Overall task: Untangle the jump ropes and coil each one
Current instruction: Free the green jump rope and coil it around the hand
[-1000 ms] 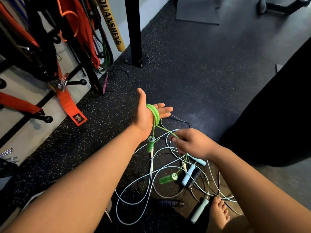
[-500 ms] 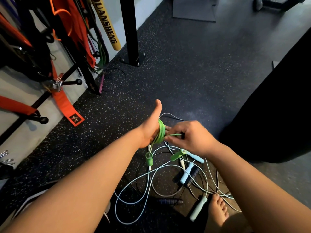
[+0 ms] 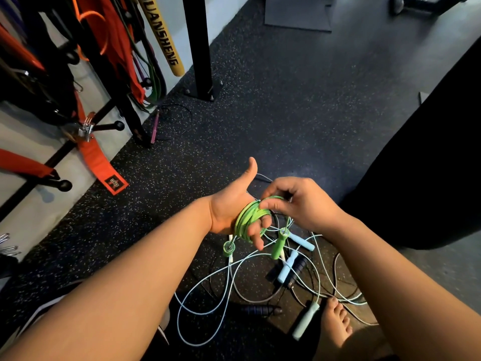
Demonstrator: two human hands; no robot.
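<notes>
The green jump rope (image 3: 248, 217) is wound in several loops around the fingers of my left hand (image 3: 231, 207), whose thumb points up and whose fingers stay fairly straight. My right hand (image 3: 299, 201) pinches the top loop of that coil beside the left fingertips. Two green handles hang below the coil, one (image 3: 229, 248) under the left palm and one (image 3: 279, 243) under the right hand. On the floor beneath lies a tangle of pale blue rope (image 3: 208, 282) with pale blue handles (image 3: 286, 265) and dark rope with dark handles (image 3: 260, 310).
A bare foot (image 3: 335, 321) rests at the tangle's right edge. At the left stands a rack with orange straps (image 3: 99, 162) and a yellow band (image 3: 166, 45). A black post (image 3: 197, 48) is bolted to the speckled floor. A purple-handled rope (image 3: 154, 128) lies near the rack.
My left hand has dropped and tilted its fingers downward. My right hand rose to the coil, laying another green loop on it. The second green handle lifted off the floor and hangs.
</notes>
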